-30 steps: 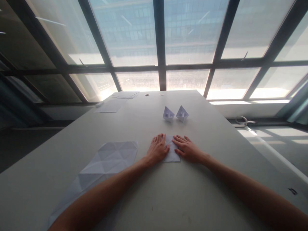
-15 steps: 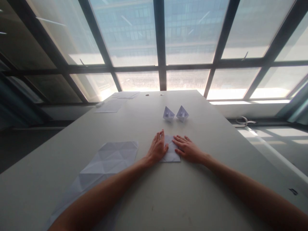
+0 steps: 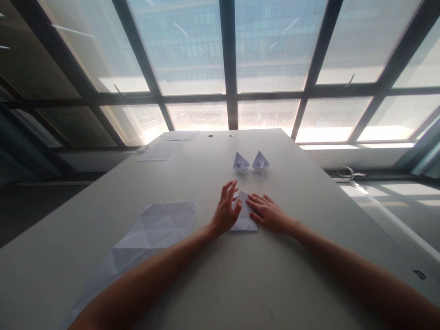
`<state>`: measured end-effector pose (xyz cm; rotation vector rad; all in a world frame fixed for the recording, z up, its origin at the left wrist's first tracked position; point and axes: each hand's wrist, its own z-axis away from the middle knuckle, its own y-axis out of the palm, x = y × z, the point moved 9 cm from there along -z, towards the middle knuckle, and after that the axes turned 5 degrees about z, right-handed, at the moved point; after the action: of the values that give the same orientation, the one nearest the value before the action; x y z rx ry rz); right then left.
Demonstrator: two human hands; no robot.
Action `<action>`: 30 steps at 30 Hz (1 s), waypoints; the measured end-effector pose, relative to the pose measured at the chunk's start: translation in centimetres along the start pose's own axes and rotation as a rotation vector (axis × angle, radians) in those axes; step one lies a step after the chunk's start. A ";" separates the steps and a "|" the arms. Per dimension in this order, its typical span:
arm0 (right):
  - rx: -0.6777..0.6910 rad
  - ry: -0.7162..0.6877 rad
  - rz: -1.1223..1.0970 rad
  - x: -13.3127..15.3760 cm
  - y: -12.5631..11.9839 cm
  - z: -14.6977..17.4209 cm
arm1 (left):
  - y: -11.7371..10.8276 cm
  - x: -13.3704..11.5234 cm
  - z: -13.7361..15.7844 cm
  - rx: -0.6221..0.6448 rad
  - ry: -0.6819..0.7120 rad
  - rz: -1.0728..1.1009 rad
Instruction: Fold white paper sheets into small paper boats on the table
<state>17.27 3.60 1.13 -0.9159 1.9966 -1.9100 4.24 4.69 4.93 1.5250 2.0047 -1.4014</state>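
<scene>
Where frame centre lies: small folded paper [image 3: 244,215] flat on the grey desk [image 3: 309,192], between both hands.
Left hand [image 3: 225,211]: raised off the sheet's left edge, fingers [image 3: 231,189] spread apart and lifted, heel near the paper's lower left; closed on nothing.
Right hand [image 3: 270,213]: laid flat, palm down, fingers [image 3: 254,201] extended together, pressing the paper's right part; no clasp around it.
Paper boats [image 3: 250,163]: 2 folded pieces side by side, just above the hands toward frame centre, apart from both.
Creased sheet [image 3: 151,231]: large, unfolded, lower left of frame, partly under the left forearm.
Loose sheets [image 3: 165,146]: far end of desk, upper left of it.
Windows [image 3: 227,59]: dark-framed panes across the top of frame.
</scene>
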 end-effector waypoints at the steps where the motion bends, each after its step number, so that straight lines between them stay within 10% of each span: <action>1: -0.002 0.000 -0.001 0.0 0.0 0.0 | 0.0 0.3 0.0 -0.008 -0.022 0.062; 7: -0.006 -0.004 0.001 0.0 0.1 0.0 | 0.0 1.3 -0.4 -0.002 -0.126 0.066; 21: -0.120 0.056 -0.230 -1.2 -0.4 -0.5 | 3.8 -2.1 0.9 0.427 0.175 0.036; 30: -0.452 0.556 -0.915 -8.7 -0.2 0.7 | 3.8 -0.3 0.9 0.367 0.117 -0.240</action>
<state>24.51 8.10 -0.93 -1.8282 2.6992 -2.3746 7.27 3.69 2.67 1.5778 2.1471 -1.9049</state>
